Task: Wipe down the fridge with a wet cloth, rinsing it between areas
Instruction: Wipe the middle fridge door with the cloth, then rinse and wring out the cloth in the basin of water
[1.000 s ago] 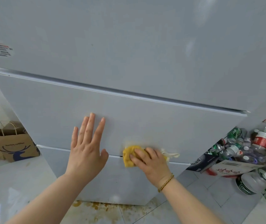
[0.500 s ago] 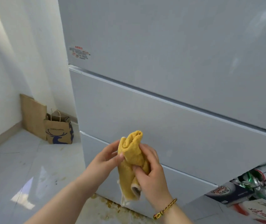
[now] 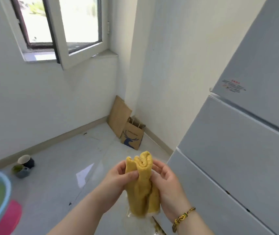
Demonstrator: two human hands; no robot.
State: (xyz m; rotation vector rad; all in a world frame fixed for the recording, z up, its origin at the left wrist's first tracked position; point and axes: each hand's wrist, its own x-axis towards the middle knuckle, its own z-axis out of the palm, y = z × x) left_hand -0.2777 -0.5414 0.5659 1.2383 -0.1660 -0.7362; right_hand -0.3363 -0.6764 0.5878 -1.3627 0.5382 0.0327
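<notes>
Off the tall white fridge point(image 3: 228, 167), the rolled yellow cloth point(image 3: 142, 189) is now gripped by the left hand point(image 3: 118, 177) and right hand point(image 3: 167, 184); rinsing in the round blue basin point(image 3: 8, 192) seems due.

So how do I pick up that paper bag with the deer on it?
Take the cord handles at the top of the paper bag, reaching down from above. It stands upright on the floor with its mouth open, so lifting by the handles should keep it level; its thin sides would probably crumple.
</notes>
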